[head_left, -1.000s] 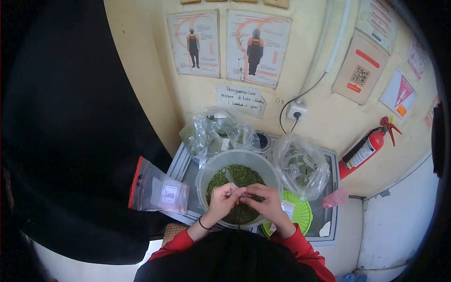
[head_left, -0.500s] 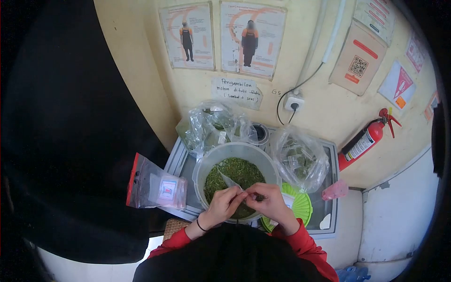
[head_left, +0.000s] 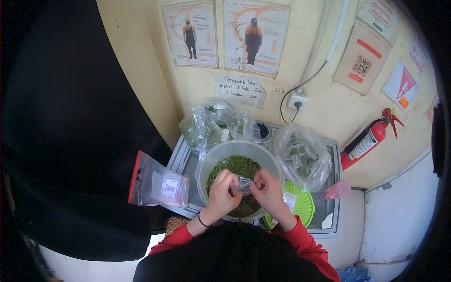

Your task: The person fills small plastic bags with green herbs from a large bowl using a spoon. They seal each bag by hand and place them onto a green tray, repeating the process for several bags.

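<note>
Plastic bags (head_left: 300, 160) crowd behind the bowl (head_left: 206, 162); a green lid (head_left: 300, 207) lies right, bare tray (head_left: 181, 162) left.

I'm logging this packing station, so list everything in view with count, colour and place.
small bag: 1, clear, held between both hands above the bowl
bowl: 1, translucent, dried green flakes inside, centre of tray
tray: 1, grey metal, against wall
plastic bags: 2, clear, behind bowl
zip bag: 1, clear with red strip, left of tray
lid: 1, green, right of bowl
fire extinguisher: 1, red, right wall
posters: 2, on wall
left hand: 1
right hand: 1
</note>
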`<state>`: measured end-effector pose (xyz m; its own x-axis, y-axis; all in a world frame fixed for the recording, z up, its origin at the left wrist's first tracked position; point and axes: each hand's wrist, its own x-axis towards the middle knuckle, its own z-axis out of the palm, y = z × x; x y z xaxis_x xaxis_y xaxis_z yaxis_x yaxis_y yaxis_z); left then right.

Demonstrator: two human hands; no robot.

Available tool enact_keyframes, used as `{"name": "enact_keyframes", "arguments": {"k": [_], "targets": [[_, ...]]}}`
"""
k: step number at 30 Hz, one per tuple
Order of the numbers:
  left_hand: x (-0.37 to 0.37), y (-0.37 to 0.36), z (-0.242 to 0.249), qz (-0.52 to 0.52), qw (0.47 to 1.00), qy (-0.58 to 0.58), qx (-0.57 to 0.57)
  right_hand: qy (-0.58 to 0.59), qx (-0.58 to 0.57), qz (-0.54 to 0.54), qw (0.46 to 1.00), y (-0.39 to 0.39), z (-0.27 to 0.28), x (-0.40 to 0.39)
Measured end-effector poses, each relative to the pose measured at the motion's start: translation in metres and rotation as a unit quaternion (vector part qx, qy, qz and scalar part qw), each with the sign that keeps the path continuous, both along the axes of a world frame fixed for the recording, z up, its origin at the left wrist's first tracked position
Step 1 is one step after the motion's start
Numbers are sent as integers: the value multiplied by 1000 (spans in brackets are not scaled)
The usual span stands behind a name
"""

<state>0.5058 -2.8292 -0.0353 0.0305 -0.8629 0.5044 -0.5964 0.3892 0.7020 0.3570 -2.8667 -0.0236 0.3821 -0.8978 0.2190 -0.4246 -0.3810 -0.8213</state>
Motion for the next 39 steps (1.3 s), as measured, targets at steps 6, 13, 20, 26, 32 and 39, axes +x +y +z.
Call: {"name": "enact_keyframes", "arguments": {"k": [6, 13, 20, 26, 32, 39], "targets": [[14, -2, 12, -28, 998, -52, -31, -105, 155, 98, 978, -10, 8, 14], [47, -8, -18, 42, 966, 256, 24, 325, 166, 278, 888, -17, -19, 18], [44, -20, -35, -14, 937, 346, 38, 472, -21, 250, 845, -23, -8, 23], [48, -19, -36, -16, 933, 354, 63, 443, -118, 313, 832, 4, -59, 25], [46, -20, -32, -12, 940, 339, 47, 314, 87, 333, 885, -17, -14, -11], [49, -19, -30, -28, 925, 378, 14, 124, 193, 251, 940, -38, 1, -46]]}}
